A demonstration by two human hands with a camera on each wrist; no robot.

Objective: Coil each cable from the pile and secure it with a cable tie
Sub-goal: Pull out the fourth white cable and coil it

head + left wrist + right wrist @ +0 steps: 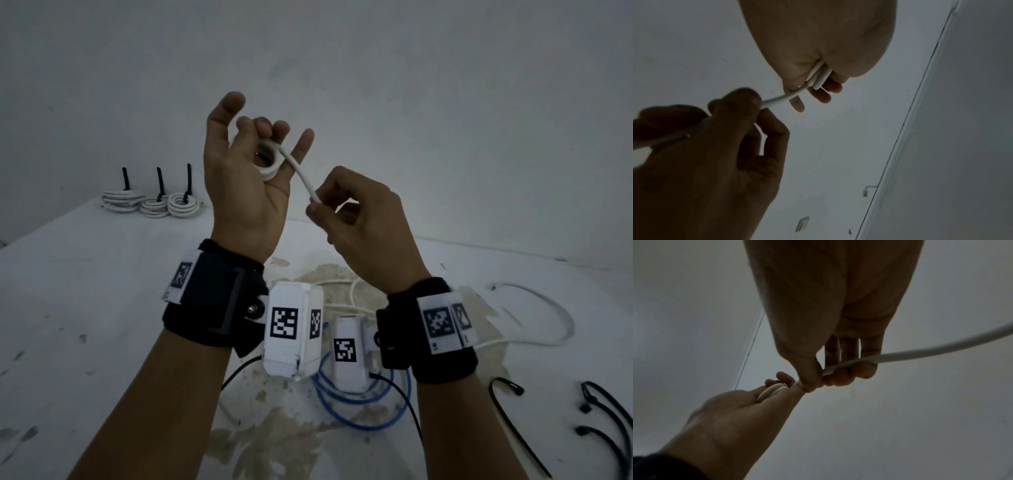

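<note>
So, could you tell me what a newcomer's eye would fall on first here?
The raised hands: the left hand holds a small white coil wound around its fingers, and the right hand pinches the cable's free run. Next, three tied coils at the table's far left, then loose black cable ties at near right.

Smooth white plastic sheathing on the cable (pixel 301 174), faintly glossy. Matt black cloth wrist straps (pixel 205 301). The white tabletop (pixel 102 281) looks matt, its coating worn rough and patchy near the middle.

Dim room: bare white wall (pixel 445 85) behind a stained white table (pixel 85 291).
</note>
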